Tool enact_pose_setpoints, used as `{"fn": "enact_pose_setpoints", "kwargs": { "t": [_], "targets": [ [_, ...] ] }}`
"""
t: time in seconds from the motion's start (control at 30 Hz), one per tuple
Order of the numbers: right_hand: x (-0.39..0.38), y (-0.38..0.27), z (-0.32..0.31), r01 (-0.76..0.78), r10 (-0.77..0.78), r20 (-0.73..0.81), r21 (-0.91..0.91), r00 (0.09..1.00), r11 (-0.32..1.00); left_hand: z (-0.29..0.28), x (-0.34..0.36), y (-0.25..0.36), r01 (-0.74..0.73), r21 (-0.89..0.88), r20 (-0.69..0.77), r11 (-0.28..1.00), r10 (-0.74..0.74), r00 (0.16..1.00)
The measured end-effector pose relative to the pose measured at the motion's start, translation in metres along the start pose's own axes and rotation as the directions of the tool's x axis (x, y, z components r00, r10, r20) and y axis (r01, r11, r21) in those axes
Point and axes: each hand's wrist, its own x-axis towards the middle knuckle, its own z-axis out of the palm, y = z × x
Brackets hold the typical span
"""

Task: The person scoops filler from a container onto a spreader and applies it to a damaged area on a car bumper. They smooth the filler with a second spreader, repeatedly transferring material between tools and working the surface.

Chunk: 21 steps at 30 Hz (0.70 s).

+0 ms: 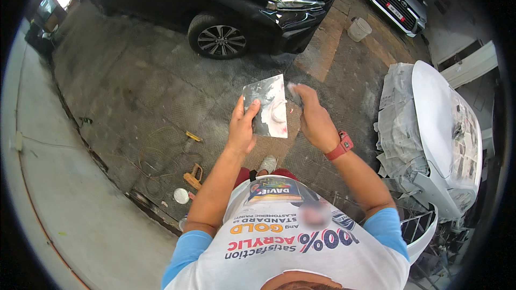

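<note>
My left hand (242,128) grips a flat rectangular board (262,127) by its left edge, with the thumb across its face. The board is dark grey and smeared with white. A mound of white paste like body filler (278,111) sits on its right half. Just right of the board is my right hand (316,121), with a red watch (342,145) on the wrist. Its fingers bend toward the board's upper right edge and look closed. Something pale and blurred shows at the fingertips, too smeared to name. A gap separates this hand from the board.
A black car (215,5) stands ahead, and a silver car (395,0) farther right. A whitish bucket (359,29) is between them. To the right is a white body part (438,113) masked with paper. A yellow-brown tool (192,177), a cord and a round lid (181,196) lie left.
</note>
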Motion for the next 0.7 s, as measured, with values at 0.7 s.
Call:
{"fn": "enact_pose_setpoints", "kwargs": {
  "t": [0.7],
  "targets": [
    [-0.011,-0.022,-0.008,0.243,-0.343,-0.131,-0.481,0.930,0.843,0.002,0.009,-0.005,-0.234,0.575,0.071,0.784,0.237,0.969]
  ]
}}
